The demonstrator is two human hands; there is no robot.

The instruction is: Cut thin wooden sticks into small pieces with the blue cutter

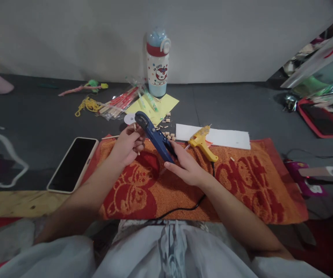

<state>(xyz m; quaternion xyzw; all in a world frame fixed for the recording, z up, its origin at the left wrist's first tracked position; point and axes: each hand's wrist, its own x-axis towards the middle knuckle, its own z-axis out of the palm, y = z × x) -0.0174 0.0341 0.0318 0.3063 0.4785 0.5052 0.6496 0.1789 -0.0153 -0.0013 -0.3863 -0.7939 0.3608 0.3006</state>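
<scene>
My right hand [184, 164] is closed round the handles of a blue cutting tool [152, 133] held slanting up to the left over an orange and red towel [242, 185]. My left hand [128, 144] pinches a thin wooden stick [135, 129] right next to the tool's black head. Several small cut wooden pieces [166, 131] lie just beyond the tool, near a yellow paper sheet [168, 103]. A yellow glue gun [203, 142] rests on the towel to the right of my right hand, its black cord [184, 208] trailing towards me.
A phone [73, 164] lies face up left of the towel. A white strip [221, 136] lies behind the glue gun. A patterned water bottle [157, 63] stands at the wall, with packets of sticks [120, 103] and yellow string [87, 105] to its left. Cluttered items and a red tray [323, 123] sit at right.
</scene>
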